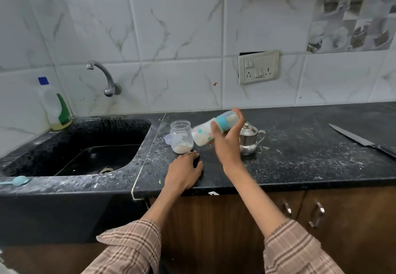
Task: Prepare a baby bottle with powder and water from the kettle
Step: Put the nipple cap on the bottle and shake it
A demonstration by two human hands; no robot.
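Note:
My right hand [227, 142] grips a baby bottle [203, 133] with a teal collar, tipped almost sideways above the counter and blurred; white liquid shows inside it. Resting flat on the black counter [300, 162] near the front edge is my left hand [184, 174], fingers spread, holding nothing. Just beyond it stands an open glass jar [181, 137] with pale powder at its bottom. A small steel kettle [249, 139] with a lid and handle stands behind my right hand.
A black sink [90, 145] with a wall tap [102, 74] lies to the left; a dish-soap bottle [56, 106] stands at its back corner. A teal scoop [18, 181] lies on the sink's front ledge. A large knife [362, 140] lies at the far right.

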